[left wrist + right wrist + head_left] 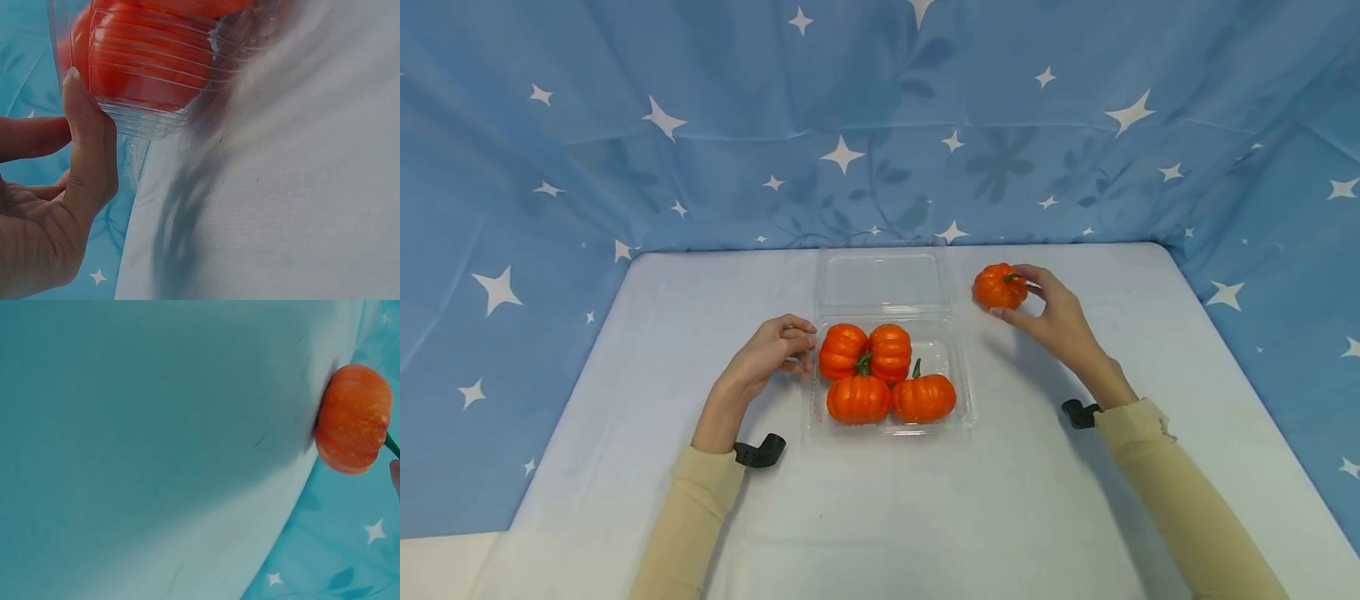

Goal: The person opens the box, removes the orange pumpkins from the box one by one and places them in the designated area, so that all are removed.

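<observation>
Blue cloth printed with white stars (737, 100) hangs behind and around a white-covered table (1037, 517), a plain ground against which we find the orange easy to pick out. Starting from the left, we see the left hand (772, 348) with its fingers loosely bent beside the near end of a clear plastic tray (940, 354); the left wrist view shows a fingertip at its wall, probably to steady so light a box, with no firm hold that we can see. Its lid (883, 279) lies folded back on the far side, which leaves the tray reachable from above. Inside, four pumpkins (858, 400) sit packed side by side, most stems turned inward, perhaps to save room; the far right corner has no pumpkin. Farther right, outside the tray, we find a loose pumpkin (997, 287) near the table's far edge. The right hand (1056, 321), well apart from the left, has thumb and fingers to either side of it, likely to suit its round body; we cannot tell whether they clamp it.
</observation>
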Demonstrator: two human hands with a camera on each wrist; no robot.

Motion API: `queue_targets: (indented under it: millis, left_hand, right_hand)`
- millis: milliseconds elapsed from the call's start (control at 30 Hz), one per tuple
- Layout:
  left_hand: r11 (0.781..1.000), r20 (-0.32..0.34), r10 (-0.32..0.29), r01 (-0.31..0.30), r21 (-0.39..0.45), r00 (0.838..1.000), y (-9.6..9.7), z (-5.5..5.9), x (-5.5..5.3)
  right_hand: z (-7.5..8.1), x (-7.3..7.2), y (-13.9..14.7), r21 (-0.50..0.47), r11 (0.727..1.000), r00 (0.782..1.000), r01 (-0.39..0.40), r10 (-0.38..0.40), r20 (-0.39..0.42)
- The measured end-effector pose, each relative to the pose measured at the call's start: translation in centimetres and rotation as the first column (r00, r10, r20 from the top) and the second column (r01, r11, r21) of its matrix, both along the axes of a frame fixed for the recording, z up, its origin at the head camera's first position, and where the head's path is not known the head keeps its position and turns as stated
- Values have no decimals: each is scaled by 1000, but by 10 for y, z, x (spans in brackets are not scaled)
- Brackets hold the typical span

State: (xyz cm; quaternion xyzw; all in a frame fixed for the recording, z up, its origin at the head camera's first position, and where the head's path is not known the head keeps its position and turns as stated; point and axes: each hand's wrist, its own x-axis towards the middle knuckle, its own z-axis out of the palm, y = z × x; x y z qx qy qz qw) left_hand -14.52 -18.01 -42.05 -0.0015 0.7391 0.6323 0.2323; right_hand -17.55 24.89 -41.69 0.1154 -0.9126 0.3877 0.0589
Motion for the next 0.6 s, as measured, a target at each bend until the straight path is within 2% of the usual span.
queue_targets:
  millis: [167,267,600]
  left_hand:
    - [1000,8,1,-1,9,1000,2,-2,0]
    - [1000,7,3,-3,13,1000,2,-2,0]
    - [1000,2,4,-4,8,1000,0,1,0]
  right_hand:
    - [2,8,-7,39,999,991,-27,32,-130]
    - [3,10,-11,42,998,985,-38,45,-169]
    - [14,27,-33,19,991,981,-133,135,-140]
